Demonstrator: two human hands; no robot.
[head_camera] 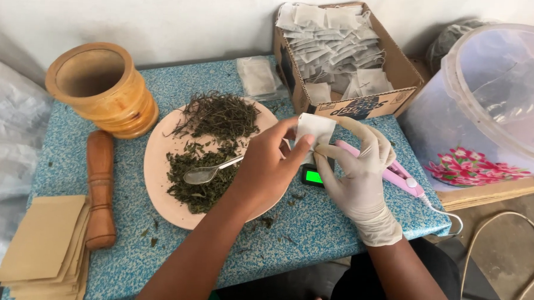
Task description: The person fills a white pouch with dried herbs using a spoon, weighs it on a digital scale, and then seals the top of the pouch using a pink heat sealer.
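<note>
I've got the bare left hand [266, 168] and the white-gloved right hand [361, 171] pinching one small white paper sachet [314, 129] between fingertips, held above the table edge, just over a little scale with a green lit screen [313, 176]. Left of it sits the round pink plate [159, 182] of dried green leaves [212, 115], metal spoon [204, 174] resting in them. Pink sealing tool [399, 172] lies right behind my glove.
</note>
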